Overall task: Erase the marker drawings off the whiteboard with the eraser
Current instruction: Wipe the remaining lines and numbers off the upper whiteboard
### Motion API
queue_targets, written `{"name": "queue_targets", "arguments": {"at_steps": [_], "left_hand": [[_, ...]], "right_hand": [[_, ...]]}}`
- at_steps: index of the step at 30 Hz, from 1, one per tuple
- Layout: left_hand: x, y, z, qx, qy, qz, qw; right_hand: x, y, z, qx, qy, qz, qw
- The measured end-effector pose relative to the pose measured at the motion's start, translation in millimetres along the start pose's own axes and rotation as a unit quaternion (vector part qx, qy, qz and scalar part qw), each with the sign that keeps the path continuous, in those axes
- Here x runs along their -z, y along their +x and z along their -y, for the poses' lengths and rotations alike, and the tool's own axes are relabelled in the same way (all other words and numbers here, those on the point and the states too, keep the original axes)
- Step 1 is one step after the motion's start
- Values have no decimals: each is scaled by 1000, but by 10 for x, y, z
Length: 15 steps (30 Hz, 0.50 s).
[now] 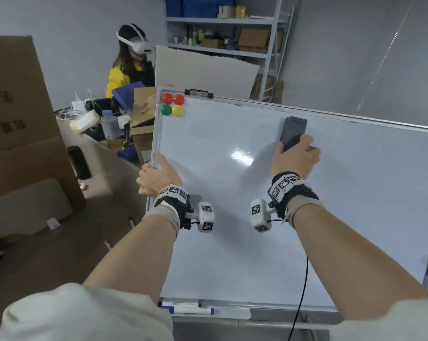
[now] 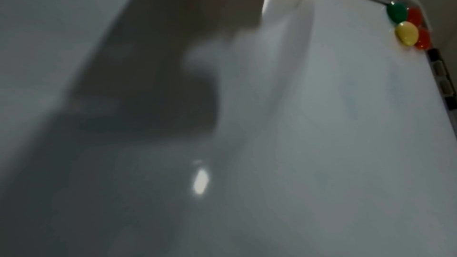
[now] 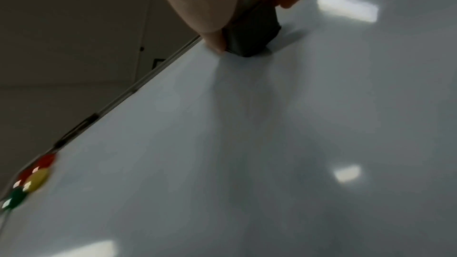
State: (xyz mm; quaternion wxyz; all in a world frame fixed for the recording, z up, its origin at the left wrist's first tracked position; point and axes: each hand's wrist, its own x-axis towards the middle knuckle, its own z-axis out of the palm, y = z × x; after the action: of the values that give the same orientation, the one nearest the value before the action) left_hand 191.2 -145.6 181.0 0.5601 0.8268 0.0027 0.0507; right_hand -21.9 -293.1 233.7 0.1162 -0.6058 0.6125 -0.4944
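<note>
Gripping the dark grey rectangular eraser (image 1: 292, 134) by its lower end, the right hand (image 1: 295, 159) has its fingers curled round it and holds its flat face against the large white metal-framed whiteboard (image 1: 232, 242), with most of the eraser standing out above the hand, near the board's top rail. The left hand (image 1: 156, 177) is clamped on the frame's left edge, thumb lying on the white face, steadying the panel. Above that hand sit four round magnets (image 1: 172, 104), red, green and yellow.

The wiping step looks to be in hand and close to finished: no marker strokes are plain anywhere on the board, only glare and faint smudges. The next move probably calls for checking the area right of the eraser hand, pressing flat while the other hand braces.
</note>
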Motion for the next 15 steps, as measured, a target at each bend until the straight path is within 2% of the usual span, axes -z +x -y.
{"name": "queue_targets", "arguments": {"at_steps": [3, 6, 8, 9, 10, 11, 13, 14, 15], "left_hand": [[-5, 11, -15, 0, -9, 11, 1000], [0, 51, 1, 3, -23, 14, 1000], [24, 65, 15, 10, -33, 19, 999], [41, 60, 15, 12, -38, 24, 999], [62, 48, 12, 14, -43, 29, 999], [86, 30, 6, 16, -48, 34, 998], [129, -11, -3, 18, -55, 46, 997], [152, -31, 0, 17, -55, 56, 997], [175, -43, 1, 14, -53, 65, 996]], "right_hand": [[-76, -182, 205, 112, 41, 86, 989], [-114, -445, 388, 284, 19, 210, 936], [-136, -561, 385, 389, -51, 208, 896], [-139, -575, 364, 408, -74, 188, 890], [-142, -564, 348, 396, -82, 162, 900], [-132, -539, 340, 350, -73, 132, 925], [-102, -465, 357, 222, -27, 70, 972], [-98, -448, 374, 191, -14, 49, 980], [-95, -459, 409, 196, -14, 40, 980]]}}
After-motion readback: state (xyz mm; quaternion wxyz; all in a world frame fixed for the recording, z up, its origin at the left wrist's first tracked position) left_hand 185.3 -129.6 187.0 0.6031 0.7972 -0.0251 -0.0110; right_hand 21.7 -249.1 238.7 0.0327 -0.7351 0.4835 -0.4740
